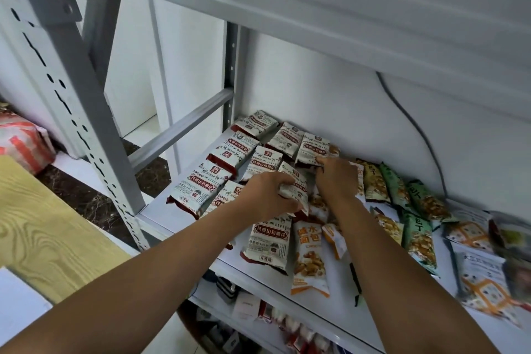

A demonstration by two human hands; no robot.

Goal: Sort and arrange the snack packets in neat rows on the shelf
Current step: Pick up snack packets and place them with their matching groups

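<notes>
Judging by their crinkly film, the snack packets (201,187) on the shelf (316,319) seem light, soft and slippery, best taken by a sealed end: the left hand (267,195) has its grip curled round a middle packet (297,190), the right hand (336,178) pinches a rear packet (313,148) at its edge.

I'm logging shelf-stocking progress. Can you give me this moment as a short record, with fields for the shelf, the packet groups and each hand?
shelf: white metal, packets lying on it
maroon packets: in rows at the left
orange packet: loose, middle front
green packets: to the right
left grip: holds one tilted packet
right grip: fingers at the edge of a back-row packet; hold unclear
</notes>
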